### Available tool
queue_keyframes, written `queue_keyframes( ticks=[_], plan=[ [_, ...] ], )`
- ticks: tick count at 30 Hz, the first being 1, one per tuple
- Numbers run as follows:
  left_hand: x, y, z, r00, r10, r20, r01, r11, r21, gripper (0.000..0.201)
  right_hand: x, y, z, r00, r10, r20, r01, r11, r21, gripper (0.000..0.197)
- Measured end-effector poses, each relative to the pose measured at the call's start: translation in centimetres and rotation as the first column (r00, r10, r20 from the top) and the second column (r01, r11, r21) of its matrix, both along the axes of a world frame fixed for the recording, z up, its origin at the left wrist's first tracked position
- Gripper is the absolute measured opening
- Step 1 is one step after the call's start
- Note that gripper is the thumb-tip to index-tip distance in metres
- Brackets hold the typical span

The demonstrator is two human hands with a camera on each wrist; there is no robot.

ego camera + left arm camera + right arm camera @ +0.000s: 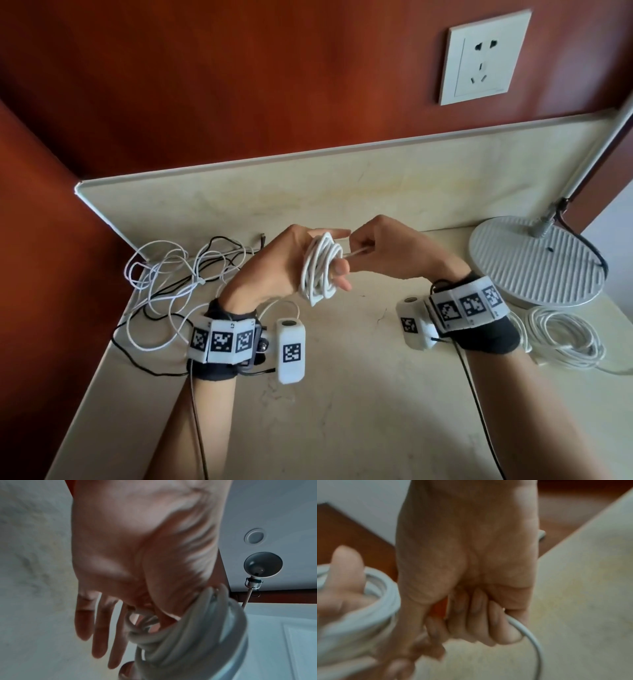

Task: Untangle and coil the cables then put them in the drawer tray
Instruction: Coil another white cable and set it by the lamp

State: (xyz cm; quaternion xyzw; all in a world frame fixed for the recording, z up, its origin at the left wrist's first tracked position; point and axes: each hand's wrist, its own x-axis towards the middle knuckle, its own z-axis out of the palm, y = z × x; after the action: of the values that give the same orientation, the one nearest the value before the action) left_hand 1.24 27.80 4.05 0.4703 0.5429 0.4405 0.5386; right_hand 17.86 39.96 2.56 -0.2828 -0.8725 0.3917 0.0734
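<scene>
Coiling is the step in hand. Above the surface [342,394], left of the lamp base [534,260], the left hand [274,267] has its fingers spread straight with the white cable coil [320,270] looped around them. The right hand [387,250] pinches the cable's free end just beside the coil. Next, I judge, wrap or tuck that end (no drawer tray is visible). The tangled cables [174,274] lie farther left; a coiled white cable [561,335] lies just in front of the lamp base.
</scene>
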Motion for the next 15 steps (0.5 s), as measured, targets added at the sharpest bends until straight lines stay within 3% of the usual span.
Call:
queue_keyframes(
  ticks=[3, 7, 8, 10, 11, 12, 15],
  plan=[
    [0.1, -0.1, 0.0, 0.992, -0.119, -0.043, 0.115, 0.991, -0.072, 0.025, 0.3, 0.1, 0.2, 0.995, 0.092, -0.029, -0.094, 0.993, -0.070, 0.033],
    [1.6, 0.4, -0.7, 0.972, 0.000, -0.235, -0.020, 0.996, -0.083, 0.016, 0.2, -0.1, 0.5, 0.997, 0.071, -0.027, -0.074, 0.990, -0.122, 0.027],
    [1.7, 0.8, -1.4, 0.898, 0.022, -0.439, -0.042, 0.998, -0.037, 0.017, 0.1, -0.1, 0.5, 0.998, 0.058, -0.018, -0.059, 0.992, -0.107, 0.027],
    [1.3, 1.2, -2.8, 0.566, 0.046, -0.823, -0.074, 0.997, 0.005, 0.031, -0.1, -0.3, 0.5, 1.000, 0.021, -0.018, -0.022, 0.998, -0.055, 0.026],
    [1.2, 1.3, -3.2, 0.400, 0.100, -0.911, -0.121, 0.991, 0.056, 0.039, -0.2, -0.5, 0.6, 0.999, -0.004, -0.036, 0.003, 1.000, -0.023, 0.026],
    [1.2, 1.3, -3.5, 0.306, 0.156, -0.939, -0.156, 0.981, 0.113, 0.040, -0.3, -0.7, 0.8, 0.997, -0.032, -0.069, 0.032, 0.999, 0.001, 0.025],
    [1.6, 1.7, -3.8, 0.147, 0.358, -0.922, -0.166, 0.928, 0.333, 0.023, -0.7, -1.4, 1.4, 0.972, -0.082, -0.220, 0.085, 0.996, 0.003, 0.029]
  ],
)
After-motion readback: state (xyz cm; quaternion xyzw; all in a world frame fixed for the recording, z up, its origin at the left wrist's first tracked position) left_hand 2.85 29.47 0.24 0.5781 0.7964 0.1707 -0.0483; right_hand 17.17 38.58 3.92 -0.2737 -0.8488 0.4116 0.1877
